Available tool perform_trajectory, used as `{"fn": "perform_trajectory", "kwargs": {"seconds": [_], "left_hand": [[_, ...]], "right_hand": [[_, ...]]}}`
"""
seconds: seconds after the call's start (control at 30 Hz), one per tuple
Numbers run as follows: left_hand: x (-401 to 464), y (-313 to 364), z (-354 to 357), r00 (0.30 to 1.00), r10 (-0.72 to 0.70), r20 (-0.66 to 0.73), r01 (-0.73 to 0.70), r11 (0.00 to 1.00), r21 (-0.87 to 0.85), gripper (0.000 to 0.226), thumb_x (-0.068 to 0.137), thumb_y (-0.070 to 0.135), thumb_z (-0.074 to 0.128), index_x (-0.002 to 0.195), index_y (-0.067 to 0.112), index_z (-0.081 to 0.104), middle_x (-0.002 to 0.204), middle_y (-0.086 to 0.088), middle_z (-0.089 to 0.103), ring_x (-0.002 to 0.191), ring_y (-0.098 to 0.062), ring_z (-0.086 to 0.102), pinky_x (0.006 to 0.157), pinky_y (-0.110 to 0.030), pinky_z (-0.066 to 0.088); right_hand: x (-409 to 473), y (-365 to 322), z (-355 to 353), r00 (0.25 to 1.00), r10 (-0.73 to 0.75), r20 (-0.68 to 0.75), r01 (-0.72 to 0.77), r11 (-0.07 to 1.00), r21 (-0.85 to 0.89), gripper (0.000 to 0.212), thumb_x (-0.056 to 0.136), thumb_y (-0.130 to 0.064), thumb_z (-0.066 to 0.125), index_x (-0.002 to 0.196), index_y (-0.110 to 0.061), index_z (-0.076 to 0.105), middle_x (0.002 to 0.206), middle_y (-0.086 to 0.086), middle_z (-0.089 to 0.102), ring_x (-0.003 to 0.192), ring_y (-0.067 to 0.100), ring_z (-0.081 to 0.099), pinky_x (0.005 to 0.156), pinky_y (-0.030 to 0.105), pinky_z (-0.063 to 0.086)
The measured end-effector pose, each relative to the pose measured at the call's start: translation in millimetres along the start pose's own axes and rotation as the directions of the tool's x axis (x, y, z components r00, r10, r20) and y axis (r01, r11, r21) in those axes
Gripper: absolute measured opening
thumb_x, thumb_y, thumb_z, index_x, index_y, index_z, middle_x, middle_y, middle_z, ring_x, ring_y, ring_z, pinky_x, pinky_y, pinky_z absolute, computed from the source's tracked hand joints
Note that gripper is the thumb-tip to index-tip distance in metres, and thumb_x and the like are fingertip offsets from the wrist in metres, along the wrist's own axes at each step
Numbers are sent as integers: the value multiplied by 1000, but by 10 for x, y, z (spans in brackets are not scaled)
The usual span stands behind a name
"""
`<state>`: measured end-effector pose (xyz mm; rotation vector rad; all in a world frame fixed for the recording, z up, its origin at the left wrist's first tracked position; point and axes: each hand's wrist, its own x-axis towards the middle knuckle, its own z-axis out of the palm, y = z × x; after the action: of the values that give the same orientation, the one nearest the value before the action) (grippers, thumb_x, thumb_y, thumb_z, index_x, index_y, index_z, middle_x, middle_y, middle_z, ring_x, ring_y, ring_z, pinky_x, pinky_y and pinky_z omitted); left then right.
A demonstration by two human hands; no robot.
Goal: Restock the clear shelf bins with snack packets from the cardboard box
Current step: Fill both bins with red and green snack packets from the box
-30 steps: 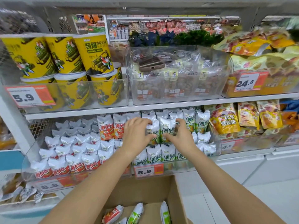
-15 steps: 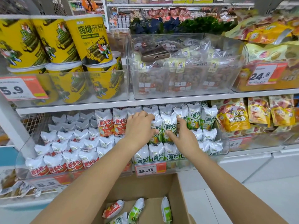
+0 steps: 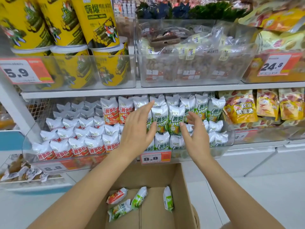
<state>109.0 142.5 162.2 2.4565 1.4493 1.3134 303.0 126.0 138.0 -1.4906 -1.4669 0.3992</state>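
We reached both bare forearms up from the lower edge of the view, the left from about seven o'clock, the right from about five o'clock. Our left hand [image 3: 137, 129] was spread, fingers straight and pointing toward one o'clock, thumb out to the right. Our right hand [image 3: 195, 134] was beside it, apart, its fingers loosely bent and aimed toward eleven o'clock, palm facing left. Neither hand held anything.

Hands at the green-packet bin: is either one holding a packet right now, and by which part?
Neither. The left hand and right hand are open, fingers spread, flanking the upright green packets without gripping one.
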Motion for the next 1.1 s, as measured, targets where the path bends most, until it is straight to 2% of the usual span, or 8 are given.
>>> {"fn": "perform_trajectory", "kwargs": {"seconds": [0.1, 0.23, 0.37, 0.47, 0.63, 0.83, 1.03, 1.1], "left_hand": [[-466, -46, -173, 990, -140, -16, 135, 972, -190, 53, 90, 22, 48, 141, 26, 32, 118, 15, 52, 97, -5, 53, 84, -17, 41], [-1454, -283, -129, 908, -382, 171, 412, 888, -204, 46, 90, 13, 51, 130, 35, 43, 103, 20, 59, 78, -5, 58, 71, -27, 49], [-2356, -530, 119, 728, -546, 415, 591, 807, 24, 43, 89, 11, 55, 127, 30, 51, 101, 20, 60, 84, -2, 59, 77, -31, 51], [-2745, -726, 280, 568, -674, 473, 704, 695, 145, 41, 88, 15, 56, 128, 26, 52, 101, 13, 62, 88, -18, 63, 79, -37, 51], [-3064, -1121, 636, 338, -764, 550, 692, 598, 405, 45, 88, 22, 54, 133, 24, 47, 124, -4, 60, 111, -28, 58, 87, -37, 49], [-3344, -1436, 1049, 22, -764, 644, 565, 541, 623, 56, 91, 22, 55, 143, 19, 33, 146, -9, 37, 133, -32, 36, 101, -39, 39], [-3551, -1774, 1317, -34, -761, 648, 611, 498, 616, 65, 89, 15, 55, 148, 18, 27, 151, -8, 30, 136, -30, 33, 107, -39, 36], [-3598, -1856, 1397, -36, -763, 645, 601, 500, 624, 68, 92, 17, 54, 151, 16, 18, 154, -9, 23, 139, -29, 28, 109, -39, 32]], "right_hand": [[-390, -103, -29, 997, -78, 15, 77, 993, 88, 29, 92, -30, 49, 120, -27, 52, 102, -23, 58, 88, 0, 57, 77, 22, 48], [-1107, 70, 222, 968, -114, 225, 124, 992, -28, 23, 91, -31, 49, 109, -25, 62, 84, -16, 66, 76, 3, 61, 68, 20, 47], [-1608, 419, 602, 864, 77, 498, 49, 971, -234, 18, 93, -26, 53, 107, -29, 62, 79, -10, 66, 74, 6, 60, 75, 30, 49], [-1834, 695, 915, 744, 237, 625, 16, 929, -371, 23, 92, -27, 52, 114, -31, 60, 90, -9, 68, 83, 15, 64, 77, 35, 51], [-2016, 1169, 1445, 547, 362, 755, 140, 849, -509, 32, 93, -28, 47, 124, -26, 55, 109, 0, 65, 94, 21, 65, 78, 33, 52], [-1970, 1577, 2021, 324, 425, 845, 351, 776, -524, 45, 94, -24, 50, 138, -21, 41, 131, 9, 50, 115, 29, 54, 88, 36, 48], [-1790, 1917, 2550, 199, 402, 894, 632, 645, -431, 53, 92, -14, 48, 142, -16, 30, 136, 10, 47, 123, 28, 48, 87, 37, 46], [-1751, 2030, 2696, 143, 396, 907, 724, 583, -369, 66, 89, -7, 49, 148, -15, 19, 151, 11, 31, 136, 27, 37, 94, 36, 44]]}}
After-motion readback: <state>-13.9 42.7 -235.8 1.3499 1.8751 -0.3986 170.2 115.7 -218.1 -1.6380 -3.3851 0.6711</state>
